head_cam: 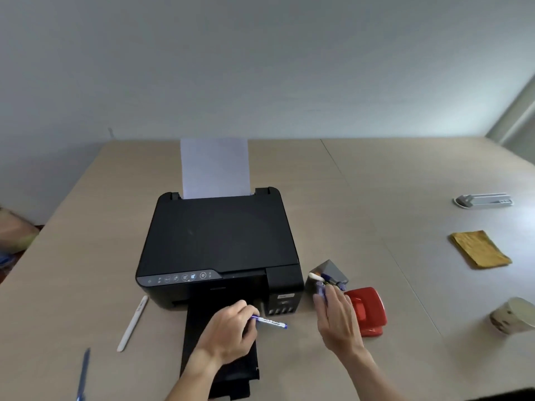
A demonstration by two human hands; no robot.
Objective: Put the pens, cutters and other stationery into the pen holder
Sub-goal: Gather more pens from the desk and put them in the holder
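Observation:
A grey pen holder stands right of the printer with a few pens and a white item sticking out of it. My right hand hovers just in front of it, fingers spread, with a blurred blue pen at its fingertips; whether it grips the pen is unclear. My left hand pinches a blue and white pen above the printer's output tray. A white pen lies on the table left of the printer. Another blue pen lies near the lower left edge.
A black printer with paper in its feeder fills the table's centre, its tray extended toward me. A red hole punch sits beside my right hand. A yellow cloth, a paper cup and a white power strip lie at right.

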